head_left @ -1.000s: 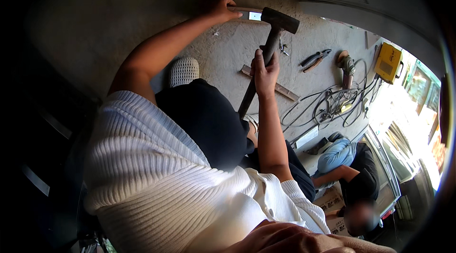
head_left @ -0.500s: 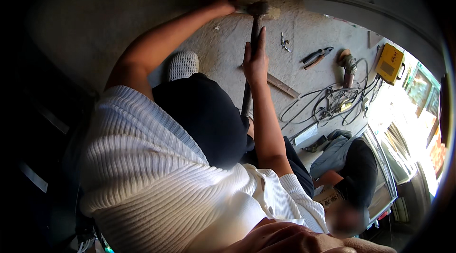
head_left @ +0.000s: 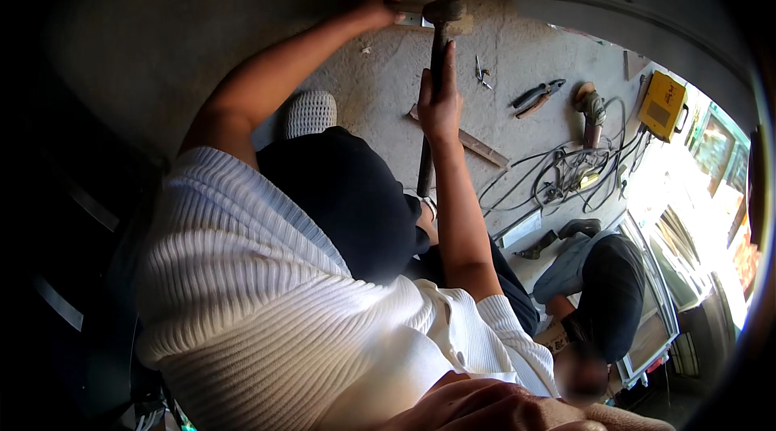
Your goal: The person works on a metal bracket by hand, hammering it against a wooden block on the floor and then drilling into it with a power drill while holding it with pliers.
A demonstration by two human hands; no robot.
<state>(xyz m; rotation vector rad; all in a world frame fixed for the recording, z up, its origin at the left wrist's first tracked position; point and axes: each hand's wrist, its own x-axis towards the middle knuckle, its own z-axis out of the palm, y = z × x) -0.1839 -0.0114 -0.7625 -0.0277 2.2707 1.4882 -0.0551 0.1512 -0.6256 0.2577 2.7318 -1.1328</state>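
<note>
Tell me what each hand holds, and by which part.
Right hand: a sledgehammer, around mid-handle. Left hand: a flat strip, apparently by its left end.

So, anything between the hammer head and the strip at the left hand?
Nothing visible: in this view the hammer head overlaps the strip at the left hand; whether they touch can't be told.

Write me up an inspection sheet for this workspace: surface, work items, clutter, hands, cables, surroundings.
Surface: grey, rough floor, in shadow toward the left.
Work items: hammer, its head over a flat strip; contact unclear.
Clutter: pliers, small metal piece, angle grinder and narrow bar lying loose.
Hands: left hand holds the strip's end; right hand grips the hammer's handle.
Cables: dark cables looped loosely near the grinder.
Surroundings: yellow box-shaped machine; another person bending nearby.
</note>
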